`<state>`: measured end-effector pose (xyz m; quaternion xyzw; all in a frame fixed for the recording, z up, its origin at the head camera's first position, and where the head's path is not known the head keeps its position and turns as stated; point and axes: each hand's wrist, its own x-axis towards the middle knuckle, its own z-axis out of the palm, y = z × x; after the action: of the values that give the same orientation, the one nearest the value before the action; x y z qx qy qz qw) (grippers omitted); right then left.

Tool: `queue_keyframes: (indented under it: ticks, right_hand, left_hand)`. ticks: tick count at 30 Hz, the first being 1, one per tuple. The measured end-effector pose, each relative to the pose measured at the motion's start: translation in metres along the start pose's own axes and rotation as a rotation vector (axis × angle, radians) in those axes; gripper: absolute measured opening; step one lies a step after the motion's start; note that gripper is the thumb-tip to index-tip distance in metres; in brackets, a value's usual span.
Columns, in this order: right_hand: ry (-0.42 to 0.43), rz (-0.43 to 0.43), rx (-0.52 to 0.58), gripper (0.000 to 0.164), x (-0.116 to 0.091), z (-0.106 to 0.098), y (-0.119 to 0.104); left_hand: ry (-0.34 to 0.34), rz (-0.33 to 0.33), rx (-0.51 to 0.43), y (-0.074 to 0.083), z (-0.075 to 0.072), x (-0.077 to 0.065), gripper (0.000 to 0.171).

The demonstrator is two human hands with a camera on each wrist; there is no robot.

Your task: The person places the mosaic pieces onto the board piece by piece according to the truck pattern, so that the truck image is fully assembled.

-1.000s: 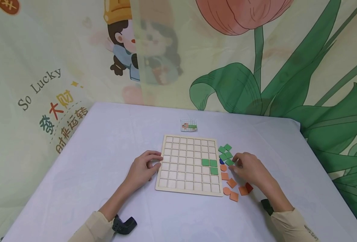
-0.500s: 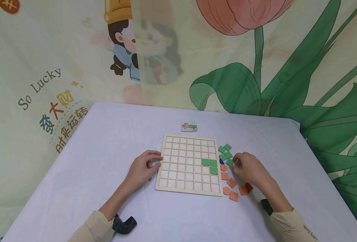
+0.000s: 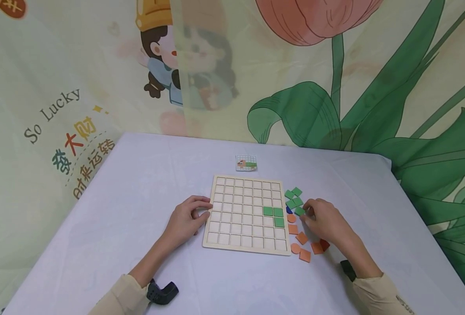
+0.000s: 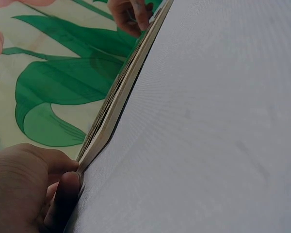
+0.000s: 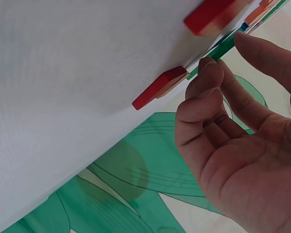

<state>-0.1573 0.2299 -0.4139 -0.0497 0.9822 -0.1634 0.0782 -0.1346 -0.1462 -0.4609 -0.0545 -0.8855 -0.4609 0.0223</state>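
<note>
Got my left hand (image 3: pixel 185 219) pinching the grid board (image 3: pixel 238 216), right hand (image 3: pixel 326 219) pinching a green tile (image 3: pixel 298 211) just off its right edge.

Its wrist view crops the left grip (image 4: pixel 29 189).

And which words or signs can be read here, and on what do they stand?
"So Lucky": pale green printed cloth backdrop.
"發大财": same backdrop.
"时来运转": same backdrop.
Red-brown rounded emblem: cut off, unreadable.
Beige right sleeve: dark marking, too small to read.
</note>
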Motion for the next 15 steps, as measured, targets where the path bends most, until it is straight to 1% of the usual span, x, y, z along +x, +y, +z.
queue_keyframes:
  ticks: [10,15]
  right_hand:
    - [0.015,-0.015,0.007,0.034,-0.0021,-0.0003,0.0000]
    - [0.008,-0.024,0.035,0.034,-0.0033,0.0001,-0.0016]
  left_hand:
    - [-0.002,-0.006,-0.006,-0.0005,0.0001,0.0002,0.022]
    - [-0.005,-0.007,-0.009,-0.0006,0.0001,-0.0001,0.023]
